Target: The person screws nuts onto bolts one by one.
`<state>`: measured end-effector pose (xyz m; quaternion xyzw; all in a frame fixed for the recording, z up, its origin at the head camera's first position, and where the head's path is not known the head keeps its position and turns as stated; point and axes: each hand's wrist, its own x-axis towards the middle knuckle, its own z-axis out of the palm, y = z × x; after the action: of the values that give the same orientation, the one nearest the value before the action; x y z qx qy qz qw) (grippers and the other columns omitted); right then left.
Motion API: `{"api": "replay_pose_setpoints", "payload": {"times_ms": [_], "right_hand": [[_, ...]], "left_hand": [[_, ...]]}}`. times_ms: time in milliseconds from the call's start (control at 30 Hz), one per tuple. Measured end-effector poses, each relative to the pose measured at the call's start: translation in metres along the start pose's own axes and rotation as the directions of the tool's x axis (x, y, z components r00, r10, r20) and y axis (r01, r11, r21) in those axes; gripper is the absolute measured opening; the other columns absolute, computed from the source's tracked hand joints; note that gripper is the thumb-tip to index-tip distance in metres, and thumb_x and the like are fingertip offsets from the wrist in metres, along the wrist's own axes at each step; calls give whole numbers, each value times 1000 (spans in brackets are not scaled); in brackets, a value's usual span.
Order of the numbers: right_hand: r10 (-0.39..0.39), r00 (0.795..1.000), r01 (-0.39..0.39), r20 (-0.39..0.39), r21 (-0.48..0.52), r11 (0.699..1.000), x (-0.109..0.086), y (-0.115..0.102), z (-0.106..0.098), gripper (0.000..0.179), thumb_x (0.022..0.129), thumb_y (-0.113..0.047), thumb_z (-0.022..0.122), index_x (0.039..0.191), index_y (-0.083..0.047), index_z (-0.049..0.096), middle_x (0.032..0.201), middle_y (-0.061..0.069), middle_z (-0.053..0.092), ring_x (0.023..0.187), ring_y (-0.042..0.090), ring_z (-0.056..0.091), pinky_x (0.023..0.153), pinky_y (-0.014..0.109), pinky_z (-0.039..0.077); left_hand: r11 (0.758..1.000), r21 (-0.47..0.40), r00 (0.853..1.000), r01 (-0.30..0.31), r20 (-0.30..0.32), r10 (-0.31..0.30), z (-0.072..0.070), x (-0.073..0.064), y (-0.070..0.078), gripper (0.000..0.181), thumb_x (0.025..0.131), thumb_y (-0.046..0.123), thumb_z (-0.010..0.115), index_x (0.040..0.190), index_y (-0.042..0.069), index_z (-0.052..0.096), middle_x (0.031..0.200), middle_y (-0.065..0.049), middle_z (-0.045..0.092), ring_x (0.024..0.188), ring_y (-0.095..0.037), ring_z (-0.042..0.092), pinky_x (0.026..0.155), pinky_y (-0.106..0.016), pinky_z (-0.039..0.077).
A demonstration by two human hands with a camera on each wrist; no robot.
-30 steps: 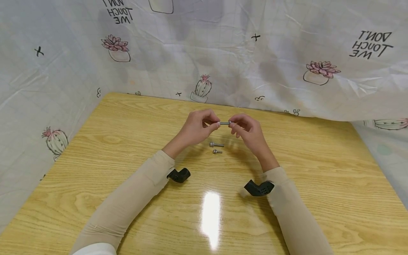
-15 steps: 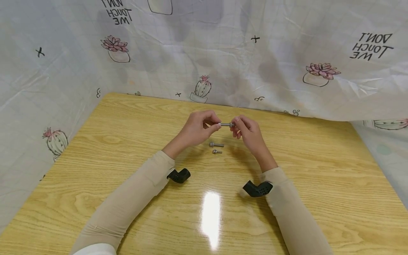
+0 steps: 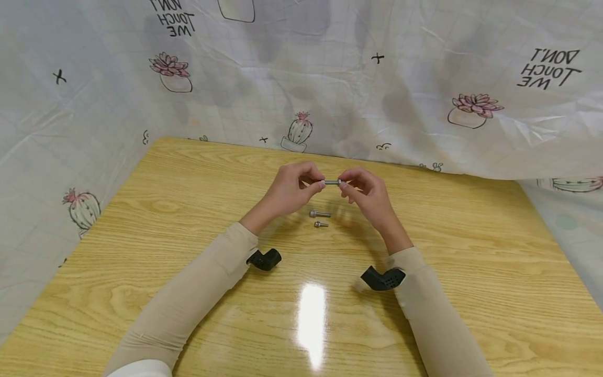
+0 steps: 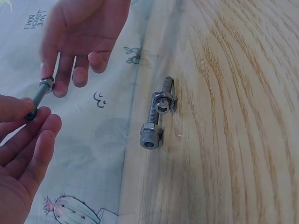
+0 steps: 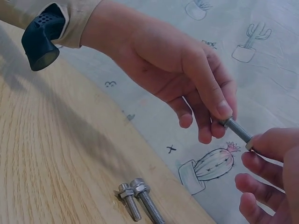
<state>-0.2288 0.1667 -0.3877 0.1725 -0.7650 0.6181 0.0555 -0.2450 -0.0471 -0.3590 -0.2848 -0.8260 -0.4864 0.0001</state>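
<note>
A grey metal bolt [image 3: 332, 182] is held level between both hands above the far middle of the table. Its left end sits between the thumb and fingers of my left hand [image 3: 293, 189], which cover most of the bolt's head. At the other end, thumb and fingertips of my right hand [image 3: 368, 191] pinch a hex nut [image 4: 46, 84] on the bolt; the right hand's remaining fingers hang loosely below. Closer to me, two more bolts lie on the wood: a larger socket-head bolt [image 4: 150, 133] with a nut near its head, and a smaller bolt [image 4: 163, 101] with a collar under its head.
The wooden table [image 3: 198, 178] runs back to a white cloth [image 3: 348, 104] printed with cacti and lettering. Black wrist cameras [image 3: 265, 259] jut inward from both beige sleeves. A bright light reflection [image 3: 312, 319] lies on the table's near part.
My right hand shifts slightly right, its thumb rolling over the nut, then returns left to about where it was. The left hand and the two lying bolts stay in place.
</note>
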Motion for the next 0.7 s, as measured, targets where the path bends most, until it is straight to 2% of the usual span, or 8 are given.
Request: {"api": "replay_pose_setpoints", "payload": {"times_ms": [133,400,500,633,700], "right_hand": [[9,1000,-9,-1,2,1000,0,-1,2,19,97,-11,57,105,6,61,84,3,61,71,27,57,58,27,50],[53,998,-55,-21,-71,996,0,0,7,35,103,-20,47,86,7,60,72,6,57,63,27,51,56,29,46],[63,997,-66,-34,-73,995,0,0,7,32,103,-21,47,96,6,62,79,3,60,66,23,55,58,28,48],[34,999,-35,-21,-34,999,-1,1,5,23,99,-13,53,112,5,61,96,-2,61,76,18,59,60,25,51],[21,1000,-21,-6,-33,999,-1,1,4,22,97,-8,57,114,5,60,102,-3,60,81,15,60,62,25,52]], "left_hand": [[1000,4,1000,-11,3,11,0,0,0,4,93,14,65,92,10,66,92,-4,69,84,-13,66,72,-25,56],[999,15,999,-46,29,45,1,-1,0,4,93,13,65,92,10,67,91,-2,69,86,-12,66,73,-25,56],[999,18,999,-42,24,42,0,-1,-1,4,93,13,65,92,10,67,91,-3,69,85,-12,66,72,-25,56],[1000,18,1000,-13,6,13,0,-2,-4,4,93,14,65,92,11,66,91,-3,70,84,-13,66,73,-25,56],[1000,14,1000,-1,1,1,0,-2,-5,4,93,14,65,92,10,66,92,-3,70,85,-13,66,73,-26,57]]}}
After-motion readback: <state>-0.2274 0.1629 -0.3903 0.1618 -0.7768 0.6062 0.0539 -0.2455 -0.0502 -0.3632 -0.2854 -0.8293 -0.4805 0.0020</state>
